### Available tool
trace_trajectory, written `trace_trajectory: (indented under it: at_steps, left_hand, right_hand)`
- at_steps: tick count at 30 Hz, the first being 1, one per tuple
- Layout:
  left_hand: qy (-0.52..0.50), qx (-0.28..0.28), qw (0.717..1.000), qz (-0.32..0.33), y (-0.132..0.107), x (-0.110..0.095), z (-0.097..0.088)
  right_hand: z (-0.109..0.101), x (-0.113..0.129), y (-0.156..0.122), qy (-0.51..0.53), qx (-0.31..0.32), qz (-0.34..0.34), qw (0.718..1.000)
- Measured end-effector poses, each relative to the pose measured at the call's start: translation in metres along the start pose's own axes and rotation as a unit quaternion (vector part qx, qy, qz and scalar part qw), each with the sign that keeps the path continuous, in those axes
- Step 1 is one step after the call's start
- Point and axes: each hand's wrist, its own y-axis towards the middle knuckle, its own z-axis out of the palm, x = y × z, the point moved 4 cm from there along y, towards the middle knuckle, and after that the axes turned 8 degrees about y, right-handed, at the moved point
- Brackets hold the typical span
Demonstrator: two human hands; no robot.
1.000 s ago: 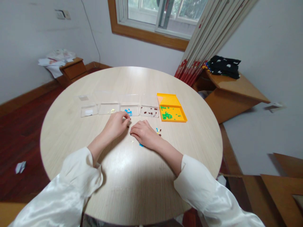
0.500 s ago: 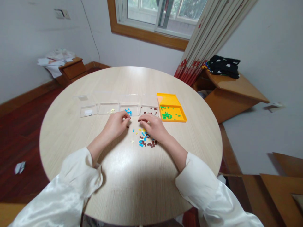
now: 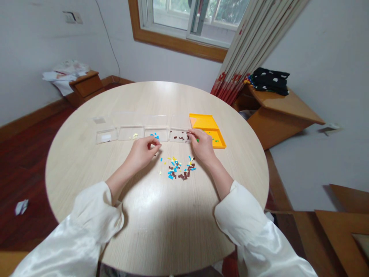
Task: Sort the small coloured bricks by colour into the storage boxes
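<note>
A loose pile of small blue, brown and yellow pieces lies on the round table. Beyond it stands a row of clear trays: one holds blue pieces, one brown pieces, one pale yellow pieces, one a white piece. An orange tray with green pieces is at the row's right end. My left hand rests closed in a pinch near the blue tray. My right hand reaches with pinched fingers over the brown tray's right edge; what it holds is too small to name.
A low wooden cabinet with dark cloth on it stands at the right by the curtain. A small wooden stand with papers is at the back left. A crumpled paper lies on the floor.
My right hand lifted off the pile, uncovering it, and moved forward and right to the brown tray. My left hand stayed near the blue tray.
</note>
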Motion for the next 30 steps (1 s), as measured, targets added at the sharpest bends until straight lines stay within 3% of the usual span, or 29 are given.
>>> trace_trajectory:
  at_steps: [8, 12, 24, 30]
  left_hand:
    - [-0.130, 0.017, 0.991, -0.022, 0.003, 0.007, 0.010]
    - [-0.157, 0.021, 0.987, -0.022, 0.002, 0.005, 0.011]
    - [-0.154, 0.052, 0.987, -0.012, 0.003, 0.000, 0.004]
    - [0.009, 0.045, 0.999, -0.012, 0.005, 0.007, -0.011]
  right_hand:
    - [0.032, 0.048, -0.019, 0.128, 0.135, -0.075, 0.980]
    - [0.041, 0.056, -0.023, 0.142, 0.158, -0.083, 0.974]
    - [0.041, 0.053, -0.023, 0.147, 0.122, -0.044, 0.981]
    - [0.026, 0.037, -0.014, 0.120, 0.047, -0.025, 0.991]
